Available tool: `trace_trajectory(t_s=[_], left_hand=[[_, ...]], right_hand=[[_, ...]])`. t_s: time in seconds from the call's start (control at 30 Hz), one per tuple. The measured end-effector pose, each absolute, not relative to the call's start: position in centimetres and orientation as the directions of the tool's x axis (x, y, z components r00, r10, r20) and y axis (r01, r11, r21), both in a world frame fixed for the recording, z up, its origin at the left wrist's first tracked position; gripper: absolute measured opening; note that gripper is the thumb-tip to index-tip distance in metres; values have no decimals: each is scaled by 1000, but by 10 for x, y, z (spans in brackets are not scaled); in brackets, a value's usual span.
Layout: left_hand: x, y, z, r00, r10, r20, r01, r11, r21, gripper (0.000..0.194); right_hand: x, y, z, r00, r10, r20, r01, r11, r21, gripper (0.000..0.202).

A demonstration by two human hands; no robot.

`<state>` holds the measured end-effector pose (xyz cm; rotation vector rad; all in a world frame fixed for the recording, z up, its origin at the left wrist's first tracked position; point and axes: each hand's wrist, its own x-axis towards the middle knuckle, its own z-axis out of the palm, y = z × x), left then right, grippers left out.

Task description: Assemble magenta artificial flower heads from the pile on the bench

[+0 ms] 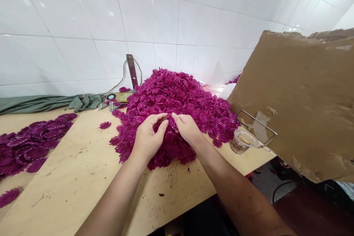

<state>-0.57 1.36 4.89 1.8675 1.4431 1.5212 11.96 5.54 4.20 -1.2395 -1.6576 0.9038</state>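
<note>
A large heap of magenta petal-edged flower pieces (177,92), seemingly artificial, rises in front of me on the table. My left hand (149,134) is over the front of the heap with fingers curled. Its thumb and forefinger tips nearly meet, and anything between them is too small to make out. Close beside it, my right hand (186,127) is closed in a pinch, with a magenta flower piece (174,126) showing at its fingers. The fingertips of both hands are only a small gap apart. Curled fingers hide part of what they hold.
Darker purple strung flower pieces (35,142) lie at the left. A cardboard sheet (298,99) leans at the right, by a wire stand (258,121) and a clear plastic cup (243,141). Behind are a yellow tool (121,97), a metal bracket (132,70) and green cloth (49,103).
</note>
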Motion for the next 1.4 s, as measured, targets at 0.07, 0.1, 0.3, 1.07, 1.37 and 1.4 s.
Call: trace_trajectory(t_s=[0.07, 0.1, 0.3, 1.07, 1.37, 1.4], left_hand=[[-1, 13, 46, -75, 855, 513, 461, -426, 778, 29], [1, 14, 45, -67, 862, 503, 444, -426, 788, 30], [3, 22, 40, -117, 913, 391, 268, -350, 898, 29], [-8, 17, 27, -218, 807, 549, 395, -442, 805, 25], [-1, 19, 28, -185, 946, 267, 23, -267, 963, 46], [-2, 19, 29, -187, 954, 234, -26, -243, 970, 43]], right_hand=[[119, 57, 43, -137, 978, 155, 275, 188, -943, 43], [119, 56, 43, -162, 977, 139, 224, 174, -959, 43], [120, 44, 44, -409, 903, 131, 3, 145, -989, 40], [111, 56, 34, -197, 968, 153, 193, 191, -963, 24], [108, 47, 41, -368, 927, 76, 202, 160, -966, 45], [108, 45, 42, -393, 916, 78, 202, 169, -965, 45]])
